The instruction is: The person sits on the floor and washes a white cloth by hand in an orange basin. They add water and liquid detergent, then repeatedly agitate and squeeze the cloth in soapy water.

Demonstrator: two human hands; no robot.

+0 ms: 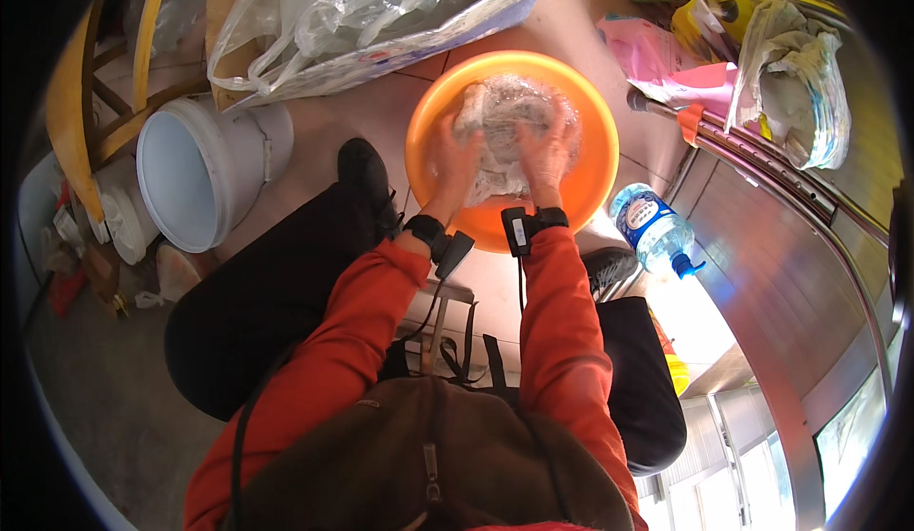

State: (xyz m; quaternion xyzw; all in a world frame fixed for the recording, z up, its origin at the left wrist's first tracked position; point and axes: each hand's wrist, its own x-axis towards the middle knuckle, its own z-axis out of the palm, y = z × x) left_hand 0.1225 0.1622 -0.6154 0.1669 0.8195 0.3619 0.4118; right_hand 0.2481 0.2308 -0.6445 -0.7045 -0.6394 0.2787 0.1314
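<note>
An orange plastic basin [600, 131] stands on the tiled floor between my feet. Sudsy water and a wet, pale cloth [503, 127] fill its middle; the cloth's exact kind is hard to make out under the foam. My left hand [459, 163], blurred, is at the cloth's left side. On its right side my right hand [548, 149] rests against the cloth, fingers spread. Whether either hand grips a fold of it does not show clearly. Both wrists carry black straps with small devices and cables.
A white bucket [214, 167] lies tipped at the left, beside a yellow wooden frame [71, 109]. Clear plastic bags [343, 17] in a cardboard box lie beyond the basin. To the right are a blue-labelled bottle [651, 227], metal rails [778, 159] and a hanging rag [792, 81].
</note>
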